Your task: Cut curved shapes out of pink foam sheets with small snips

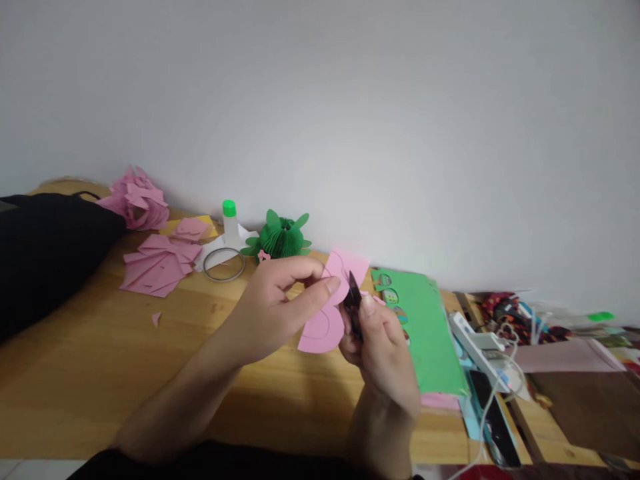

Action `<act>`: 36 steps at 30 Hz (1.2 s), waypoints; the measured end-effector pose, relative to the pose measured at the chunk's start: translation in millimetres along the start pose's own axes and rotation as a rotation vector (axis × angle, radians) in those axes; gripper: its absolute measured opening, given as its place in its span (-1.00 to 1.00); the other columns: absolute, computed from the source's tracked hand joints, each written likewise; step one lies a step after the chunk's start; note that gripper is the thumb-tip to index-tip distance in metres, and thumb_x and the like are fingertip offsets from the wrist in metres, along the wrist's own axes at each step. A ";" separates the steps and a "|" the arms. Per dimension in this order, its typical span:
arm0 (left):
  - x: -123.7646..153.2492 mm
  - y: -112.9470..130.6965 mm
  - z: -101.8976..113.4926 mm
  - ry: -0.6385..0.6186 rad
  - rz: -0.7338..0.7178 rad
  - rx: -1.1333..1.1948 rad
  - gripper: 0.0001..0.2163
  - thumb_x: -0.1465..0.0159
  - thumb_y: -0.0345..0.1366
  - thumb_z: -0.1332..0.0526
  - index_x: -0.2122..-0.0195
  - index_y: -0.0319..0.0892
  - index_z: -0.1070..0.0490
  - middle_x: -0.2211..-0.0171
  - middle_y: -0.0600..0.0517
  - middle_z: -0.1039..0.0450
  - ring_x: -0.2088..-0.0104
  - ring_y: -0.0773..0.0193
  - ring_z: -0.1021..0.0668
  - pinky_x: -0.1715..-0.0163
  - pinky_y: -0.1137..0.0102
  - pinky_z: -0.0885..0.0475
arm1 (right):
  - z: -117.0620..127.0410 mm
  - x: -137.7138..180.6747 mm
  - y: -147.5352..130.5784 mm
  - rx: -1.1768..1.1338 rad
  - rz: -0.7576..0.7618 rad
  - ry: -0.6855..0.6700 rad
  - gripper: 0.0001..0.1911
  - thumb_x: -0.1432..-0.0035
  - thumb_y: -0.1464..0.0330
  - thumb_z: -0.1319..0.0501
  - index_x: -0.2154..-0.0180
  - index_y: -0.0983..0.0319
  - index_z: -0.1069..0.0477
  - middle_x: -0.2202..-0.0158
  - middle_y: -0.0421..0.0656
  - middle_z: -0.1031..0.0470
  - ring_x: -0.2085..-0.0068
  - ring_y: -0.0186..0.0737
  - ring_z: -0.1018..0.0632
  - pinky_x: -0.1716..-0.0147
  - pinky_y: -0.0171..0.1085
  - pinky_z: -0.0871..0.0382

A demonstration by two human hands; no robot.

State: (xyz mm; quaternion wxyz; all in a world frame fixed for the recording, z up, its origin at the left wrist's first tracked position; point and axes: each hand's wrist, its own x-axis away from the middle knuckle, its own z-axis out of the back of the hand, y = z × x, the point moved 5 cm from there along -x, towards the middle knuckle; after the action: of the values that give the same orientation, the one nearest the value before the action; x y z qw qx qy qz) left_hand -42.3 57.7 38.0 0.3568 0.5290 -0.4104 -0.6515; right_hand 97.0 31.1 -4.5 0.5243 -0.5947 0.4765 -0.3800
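Note:
Between thumb and fingers, my left hand (280, 307) pinches a piece of pink paper (320, 328) with curved outlines drawn on it and a scalloped cut edge. My right hand (383, 347) is closed round a pair of dark scissors (355, 291). Their blades lie against the paper's right side, near the notch between two rounded lobes. The scissor handles are mostly hidden by my fingers. Both hands are raised above the wooden table (215, 413). Behind my left hand stands a green paper honeycomb ball (283, 239) with leaf shapes around it.
Left of the ball are a glue bottle (231, 223) with a green cap, a metal ring (223, 265) and folded pink paper (159, 263). A black bag (55, 247) fills the left side. Rightward lie green sheets (425, 333), a power strip (479, 350) and a phone (493, 417).

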 end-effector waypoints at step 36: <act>1.1 5.4 2.5 -0.019 0.002 -0.028 -0.71 -0.25 -0.41 -0.13 0.63 -0.19 -0.22 0.64 0.17 -0.15 0.61 0.46 -0.19 0.67 0.50 -0.07 | -1.0 3.3 -6.1 0.143 -0.012 -0.005 -0.51 -0.36 0.02 -0.04 0.51 0.19 -0.26 0.67 -0.35 -0.07 0.66 -0.41 -0.02 0.70 -0.36 0.05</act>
State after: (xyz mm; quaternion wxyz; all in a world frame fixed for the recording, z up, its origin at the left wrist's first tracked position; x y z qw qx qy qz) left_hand -44.7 54.9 42.7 0.3608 0.5175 -0.4053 -0.6617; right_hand 97.9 27.6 1.6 0.5644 -0.5593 0.4433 -0.4148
